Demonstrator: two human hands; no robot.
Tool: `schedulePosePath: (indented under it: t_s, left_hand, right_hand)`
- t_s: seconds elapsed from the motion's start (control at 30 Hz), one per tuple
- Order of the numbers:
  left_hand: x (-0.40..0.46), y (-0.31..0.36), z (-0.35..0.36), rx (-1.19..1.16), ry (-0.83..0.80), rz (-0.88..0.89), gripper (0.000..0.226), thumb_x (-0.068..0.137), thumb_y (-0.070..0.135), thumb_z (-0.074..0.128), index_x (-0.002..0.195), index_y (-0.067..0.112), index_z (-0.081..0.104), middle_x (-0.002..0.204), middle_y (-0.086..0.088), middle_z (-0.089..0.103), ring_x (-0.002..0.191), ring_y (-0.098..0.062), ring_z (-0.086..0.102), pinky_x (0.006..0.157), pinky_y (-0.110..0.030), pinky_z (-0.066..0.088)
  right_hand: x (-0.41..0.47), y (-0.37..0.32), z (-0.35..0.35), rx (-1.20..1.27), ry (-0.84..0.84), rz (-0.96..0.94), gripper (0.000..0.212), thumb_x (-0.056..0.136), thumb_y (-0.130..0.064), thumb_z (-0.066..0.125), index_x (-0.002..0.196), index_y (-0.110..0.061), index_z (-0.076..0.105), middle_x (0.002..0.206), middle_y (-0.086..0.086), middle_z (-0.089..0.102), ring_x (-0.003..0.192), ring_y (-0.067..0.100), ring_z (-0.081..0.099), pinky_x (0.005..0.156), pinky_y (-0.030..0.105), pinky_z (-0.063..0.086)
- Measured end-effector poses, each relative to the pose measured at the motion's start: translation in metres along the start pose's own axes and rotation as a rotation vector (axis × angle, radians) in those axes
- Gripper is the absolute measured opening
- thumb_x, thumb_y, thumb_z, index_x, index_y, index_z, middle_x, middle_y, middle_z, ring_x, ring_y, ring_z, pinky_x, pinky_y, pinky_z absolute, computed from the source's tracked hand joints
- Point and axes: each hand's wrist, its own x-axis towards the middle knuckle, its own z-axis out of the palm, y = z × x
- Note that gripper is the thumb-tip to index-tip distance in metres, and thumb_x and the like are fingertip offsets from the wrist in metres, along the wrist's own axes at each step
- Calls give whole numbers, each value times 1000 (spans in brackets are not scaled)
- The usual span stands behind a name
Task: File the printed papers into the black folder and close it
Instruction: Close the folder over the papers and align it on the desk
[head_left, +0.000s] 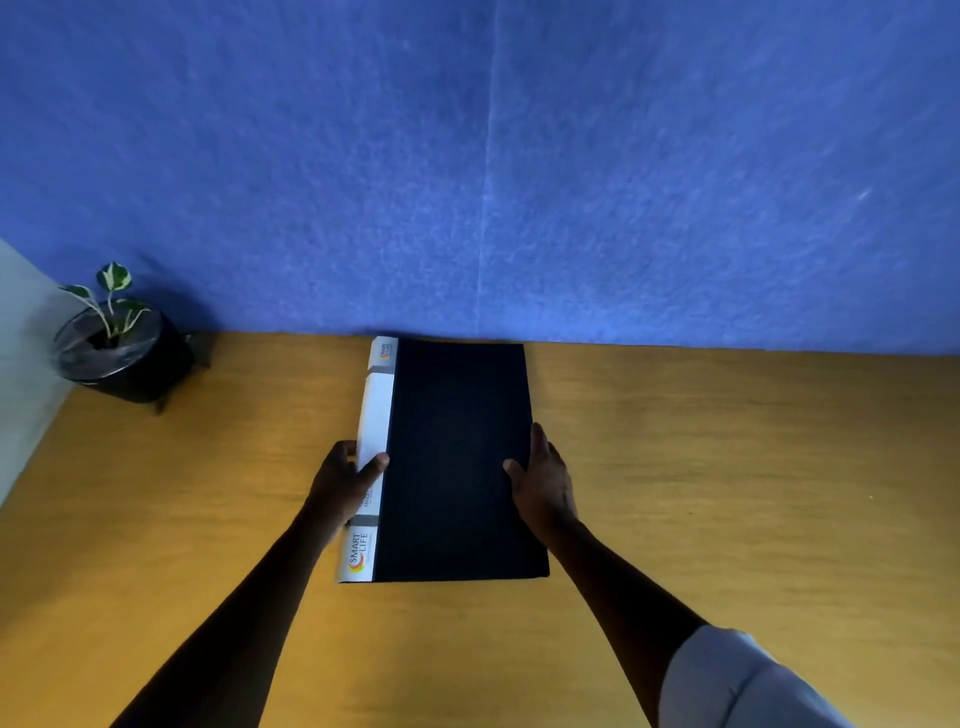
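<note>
The black folder (457, 457) lies shut and flat on the wooden table (727, 467), its long side running away from me, with a white printed spine strip along its left edge. My left hand (343, 478) grips that left edge, thumb on top of the white strip. My right hand (543, 478) holds the right edge, thumb resting on the black cover. No printed papers are visible; any inside are hidden by the cover.
A small potted plant (122, 348) in a black pot stands at the far left corner of the table. A blue wall (519, 182) rises right behind the folder's far end. A pale surface borders the table on the left.
</note>
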Motion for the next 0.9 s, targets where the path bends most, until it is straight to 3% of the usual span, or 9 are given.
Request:
schedulePosePath:
  t_s: [0.3, 0.5, 0.73, 0.8, 0.9]
  left_hand:
    - [22, 7, -7, 351, 134, 67, 50, 90, 42, 68, 119, 3, 56, 116, -16, 67, 102, -32, 65, 73, -31, 46]
    - [17, 13, -7, 557, 225, 102, 53, 88, 49, 67, 115, 4, 61, 112, -15, 62, 101, -28, 60, 77, -34, 52]
    - [8, 23, 2, 672, 253, 89, 42, 93, 43, 64, 112, 6, 61, 113, -15, 57, 98, -26, 61, 76, -33, 54]
    - [8, 23, 4, 705, 264, 104, 43, 92, 41, 64, 117, 7, 58, 116, -15, 57, 100, -26, 60, 77, -34, 55]
    - [9, 20, 13, 800, 289, 301, 63, 88, 28, 68, 142, 8, 41, 135, -17, 50, 114, -30, 56, 87, -37, 53]
  right_hand:
    - [16, -13, 18, -90, -8, 37, 77, 98, -30, 59, 159, -19, 13, 153, 13, 44, 136, 33, 49, 102, 42, 49]
    - [16, -19, 22, -185, 31, 51, 76, 97, -30, 61, 157, -17, 17, 149, 15, 47, 130, 33, 55, 95, 39, 51]
    - [13, -27, 23, -290, 69, 51, 66, 96, -27, 63, 151, -13, 29, 137, 16, 51, 120, 33, 58, 92, 41, 53]
    - [13, -29, 23, -339, 86, 39, 60, 95, -27, 64, 145, -10, 36, 135, 15, 49, 119, 32, 53, 95, 42, 51]
    - [12, -31, 26, -409, 122, -15, 64, 94, -27, 65, 147, -7, 35, 143, 14, 41, 125, 32, 45, 101, 43, 46]
